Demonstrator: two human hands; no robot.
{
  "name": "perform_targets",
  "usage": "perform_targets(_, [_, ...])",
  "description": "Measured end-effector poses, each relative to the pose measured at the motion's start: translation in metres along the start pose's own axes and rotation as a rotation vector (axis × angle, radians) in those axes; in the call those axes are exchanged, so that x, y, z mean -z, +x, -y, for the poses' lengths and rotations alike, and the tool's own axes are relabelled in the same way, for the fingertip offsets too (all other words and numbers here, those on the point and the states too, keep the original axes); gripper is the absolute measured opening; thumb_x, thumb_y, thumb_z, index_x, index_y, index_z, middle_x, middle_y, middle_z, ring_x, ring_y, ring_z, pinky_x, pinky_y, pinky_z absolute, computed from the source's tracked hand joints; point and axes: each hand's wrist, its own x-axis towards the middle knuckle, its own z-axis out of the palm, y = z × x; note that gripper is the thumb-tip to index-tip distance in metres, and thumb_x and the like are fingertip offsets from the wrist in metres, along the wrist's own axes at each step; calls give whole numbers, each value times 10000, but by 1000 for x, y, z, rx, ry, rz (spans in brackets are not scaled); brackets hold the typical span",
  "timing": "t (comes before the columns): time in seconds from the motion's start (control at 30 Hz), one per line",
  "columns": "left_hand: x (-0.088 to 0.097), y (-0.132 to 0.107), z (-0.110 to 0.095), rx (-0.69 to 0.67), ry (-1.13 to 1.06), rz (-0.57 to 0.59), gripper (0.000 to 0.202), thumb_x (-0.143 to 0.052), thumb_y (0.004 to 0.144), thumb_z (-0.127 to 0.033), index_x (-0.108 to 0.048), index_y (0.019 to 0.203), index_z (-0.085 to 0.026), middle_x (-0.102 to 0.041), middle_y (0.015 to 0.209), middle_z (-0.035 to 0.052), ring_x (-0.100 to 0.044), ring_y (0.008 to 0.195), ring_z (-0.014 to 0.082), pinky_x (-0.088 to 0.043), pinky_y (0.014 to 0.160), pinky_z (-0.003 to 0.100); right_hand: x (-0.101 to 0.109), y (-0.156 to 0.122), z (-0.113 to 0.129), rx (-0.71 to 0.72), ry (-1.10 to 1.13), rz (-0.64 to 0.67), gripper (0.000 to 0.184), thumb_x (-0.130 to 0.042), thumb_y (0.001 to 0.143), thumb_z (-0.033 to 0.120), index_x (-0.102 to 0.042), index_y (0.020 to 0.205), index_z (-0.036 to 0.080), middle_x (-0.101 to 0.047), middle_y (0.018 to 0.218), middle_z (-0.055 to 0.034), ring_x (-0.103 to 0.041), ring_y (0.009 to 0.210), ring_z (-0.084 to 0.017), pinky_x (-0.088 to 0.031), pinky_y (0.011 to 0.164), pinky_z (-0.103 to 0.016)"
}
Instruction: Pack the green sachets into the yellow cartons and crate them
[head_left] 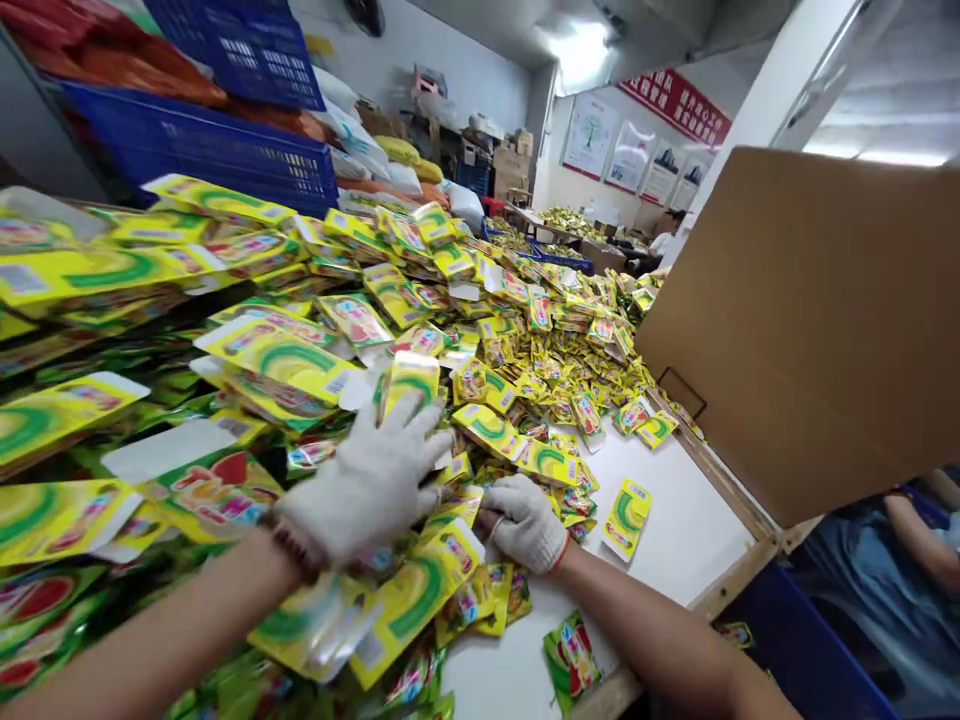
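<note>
My left hand (367,485), in a white knit glove, reaches over the heap with its fingers spread. Its fingertips overlap the lower end of a yellow-green carton (412,375); I cannot tell whether they press on it. My right hand (523,522), gloved with the fingertips bare, is curled closed beside the end of another yellow carton (454,510). What its fingers hold, if anything, is hidden. Below both hands lies a yellow carton with a green arc (420,590), and small candy-style sachets (476,605) rest next to it on the white tabletop (675,530).
Flat cartons and sachets (300,360) are heaped across the left and far table. A large cardboard box (810,320) stands at the right edge above a wooden rim (735,580). Blue crates (217,140) are stacked at back left. Another person (885,590) sits at right.
</note>
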Motion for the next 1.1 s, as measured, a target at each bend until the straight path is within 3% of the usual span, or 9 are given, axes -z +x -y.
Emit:
perform_targets(0.13, [-23,-76,-25,20,-117,-54,524,-613,783,-399,-632,1301,-320,-519,1465,113,-362,1411,399,-140,1168,653,-1,0,5,-46,-48,3,260,-551,936,310,-618,723,176,-561,728,-9,-488,751,-144,-373,715,-267])
perform_targets(0.2, [-35,-102,-37,42,-163,12,543,-608,790,-497,-630,1304,-323,-493,1483,122,-362,1416,402,-125,1161,676,0,0,8,-61,-55,20,272,-541,937,303,-604,705,177,-550,722,-7,-481,740,-143,-375,706,-266])
perform_targets(0.3, [-46,-123,-50,17,-258,124,676,-594,740,-685,-612,1318,-335,-466,1493,130,-382,1402,418,-133,1152,700,2,2,12,-79,-45,26,286,-530,935,311,-587,688,180,-537,704,-4,-478,718,-142,-384,704,-269])
perform_targets(0.43, [-52,-130,-56,-69,-333,166,785,-559,701,-774,-583,1344,-326,-498,1457,158,-416,1375,436,-152,1144,720,1,1,11,-125,-15,-41,295,-552,895,327,-542,634,191,-508,666,1,-474,689,-149,-401,689,-279])
perform_targets(0.53, [-51,-132,-56,-83,-331,80,729,-589,707,-715,-583,1341,-355,-515,1446,149,-423,1366,445,-144,1135,736,0,-1,7,-155,5,-88,237,-557,837,311,-523,628,205,-515,679,-6,-483,697,-163,-425,701,-297])
perform_targets(0.67, [-42,-136,-49,98,-223,-79,608,-623,707,-572,-629,1290,-398,-543,1434,115,-390,1377,467,-47,1116,756,2,-1,6,-168,-12,-68,298,-520,836,290,-424,566,209,-439,621,15,-431,628,-144,-403,652,-281])
perform_targets(0.77, [-38,-139,-39,250,-137,-128,605,-589,700,-559,-685,1241,-304,-545,1423,171,-311,1409,496,-27,1083,778,2,0,6,-173,-40,-65,273,-521,832,260,-424,583,205,-438,624,19,-428,628,-139,-386,637,-269])
perform_targets(0.97, [-48,-132,-28,301,-57,-71,625,-487,803,-572,-655,1258,-177,-513,1431,240,-355,1388,464,-108,1104,728,1,0,-2,-167,-54,-61,207,-548,817,250,-496,623,200,-495,644,10,-480,667,-150,-406,676,-265])
perform_targets(1.1, [-41,-126,-46,298,-157,-33,686,-522,825,-585,-554,1361,-160,-426,1502,231,-321,1424,419,-235,1114,643,2,-6,-3,-169,-14,-71,192,-622,777,311,-543,637,207,-567,686,-14,-532,706,-170,-450,722,-285])
